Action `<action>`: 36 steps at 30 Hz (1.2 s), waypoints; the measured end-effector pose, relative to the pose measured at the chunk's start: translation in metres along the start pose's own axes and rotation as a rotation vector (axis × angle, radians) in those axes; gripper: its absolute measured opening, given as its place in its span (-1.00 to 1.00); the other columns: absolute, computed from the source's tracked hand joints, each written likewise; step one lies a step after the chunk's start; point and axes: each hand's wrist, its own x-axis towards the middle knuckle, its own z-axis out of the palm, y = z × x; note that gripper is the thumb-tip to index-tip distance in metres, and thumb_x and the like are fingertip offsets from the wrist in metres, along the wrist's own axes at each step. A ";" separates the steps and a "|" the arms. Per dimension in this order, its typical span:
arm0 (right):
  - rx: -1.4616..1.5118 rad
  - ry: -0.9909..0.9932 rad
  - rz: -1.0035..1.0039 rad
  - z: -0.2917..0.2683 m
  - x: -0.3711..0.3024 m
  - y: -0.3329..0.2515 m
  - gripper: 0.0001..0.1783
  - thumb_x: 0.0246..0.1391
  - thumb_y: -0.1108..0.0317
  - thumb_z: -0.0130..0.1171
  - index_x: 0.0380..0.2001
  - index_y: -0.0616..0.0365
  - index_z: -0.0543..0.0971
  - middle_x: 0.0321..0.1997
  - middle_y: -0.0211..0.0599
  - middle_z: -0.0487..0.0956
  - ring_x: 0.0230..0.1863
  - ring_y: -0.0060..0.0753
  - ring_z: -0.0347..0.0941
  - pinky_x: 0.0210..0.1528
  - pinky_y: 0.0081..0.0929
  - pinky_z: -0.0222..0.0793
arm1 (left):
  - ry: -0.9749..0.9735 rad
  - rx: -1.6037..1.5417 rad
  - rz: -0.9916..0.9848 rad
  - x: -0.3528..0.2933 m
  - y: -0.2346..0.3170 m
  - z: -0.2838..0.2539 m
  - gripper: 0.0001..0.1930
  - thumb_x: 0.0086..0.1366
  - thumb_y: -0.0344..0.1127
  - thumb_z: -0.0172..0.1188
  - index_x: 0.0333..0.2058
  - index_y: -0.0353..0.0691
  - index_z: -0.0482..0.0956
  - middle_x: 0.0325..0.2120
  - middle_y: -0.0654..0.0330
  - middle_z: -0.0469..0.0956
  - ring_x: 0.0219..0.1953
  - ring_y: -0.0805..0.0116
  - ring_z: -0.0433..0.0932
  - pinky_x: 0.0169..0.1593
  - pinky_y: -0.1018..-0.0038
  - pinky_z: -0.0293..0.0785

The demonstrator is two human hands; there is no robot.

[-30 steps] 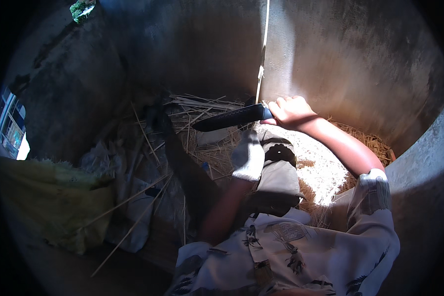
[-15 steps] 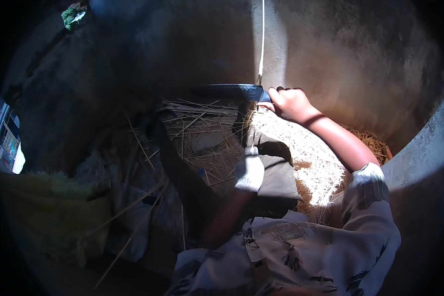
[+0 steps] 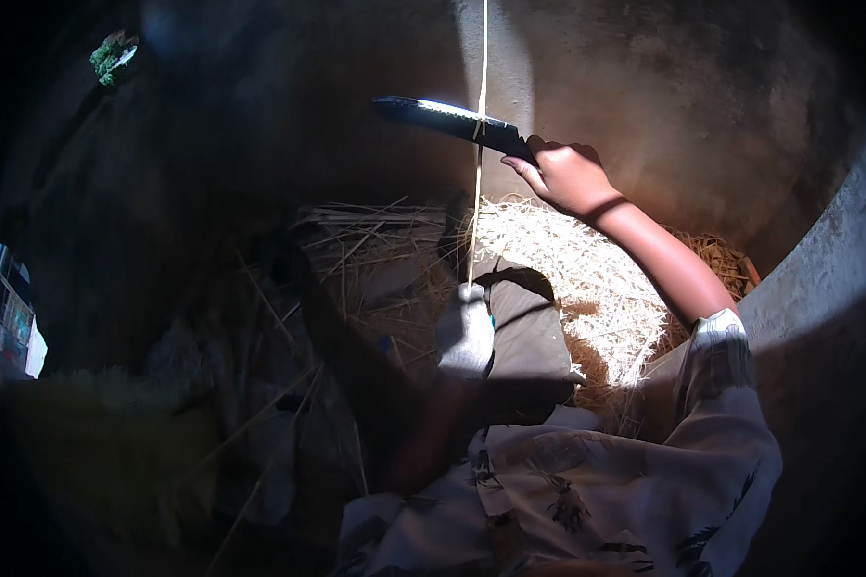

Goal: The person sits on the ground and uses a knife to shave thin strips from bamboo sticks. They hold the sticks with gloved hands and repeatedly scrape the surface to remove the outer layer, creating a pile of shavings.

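Observation:
My right hand (image 3: pixel 570 178) is wrapped around the handle of a big dark-bladed knife (image 3: pixel 423 113), held out with its tip to the left. The blade crosses a long, thin pale strip (image 3: pixel 482 58) that looks like split cane or bamboo, and touches it near the blade's handle end. Below, my left hand (image 3: pixel 466 335), in a white glove or cloth wrap, is closed on the strip's lower end, close to my trousered leg (image 3: pixel 529 337). The left fingers are hard to make out in the glare and shadow.
Bright pale shavings (image 3: pixel 587 250) are heaped beyond and right of my leg. Loose thin strips (image 3: pixel 375 226) lie in shadow to its left. A rough wall (image 3: pixel 645 77) rises close ahead. A yellowish sack-like heap (image 3: pixel 106 433) sits at the far left.
My right hand has lifted the knife higher along the strip, and the blade now slants up toward its tip. My left hand keeps its hold low on the strip. The view has shifted slightly.

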 end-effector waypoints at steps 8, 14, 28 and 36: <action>-0.128 0.073 -0.422 0.000 -0.030 -0.071 -0.46 0.18 -0.18 0.21 -0.49 0.12 0.49 -0.56 -0.20 0.56 -0.57 -0.14 0.58 -0.56 -0.30 0.46 | -0.064 -0.779 -0.022 0.044 0.044 -0.066 -0.73 0.50 -0.16 0.02 -0.13 -0.24 0.57 -0.47 0.22 0.55 -0.45 0.48 0.51 -0.39 0.41 0.40; 0.163 -0.195 -0.266 -0.009 -0.029 -0.093 -0.41 0.28 -0.21 0.07 -0.33 0.21 0.51 -0.41 0.00 0.63 -0.30 0.14 0.61 -0.34 -0.07 0.49 | -0.283 -1.111 -0.120 0.033 0.079 -0.129 -0.80 0.49 -0.13 0.12 -0.18 -0.10 0.58 -0.52 0.39 0.53 -0.55 0.64 0.44 -0.48 0.57 0.34; -0.087 0.220 -0.527 0.008 0.008 -0.059 -0.44 0.08 -0.24 0.24 -0.50 0.08 0.47 -0.61 -0.30 0.44 -0.56 -0.24 0.55 -0.56 -0.31 0.46 | -0.242 -1.197 0.014 0.027 0.023 -0.091 -0.75 0.51 -0.14 0.10 -0.21 -0.19 0.59 -0.40 0.34 0.60 -0.47 0.49 0.47 -0.41 0.39 0.43; 0.201 -0.211 -0.269 -0.003 0.012 -0.090 -0.46 0.24 -0.18 0.14 -0.29 0.18 0.47 -0.48 0.04 0.59 -0.38 0.18 0.58 -0.36 -0.05 0.49 | 0.012 -1.048 -0.155 0.019 0.083 -0.111 -0.72 0.48 -0.11 0.14 -0.43 -0.06 0.59 -0.66 0.44 0.45 -0.72 0.71 0.29 -0.64 0.65 0.16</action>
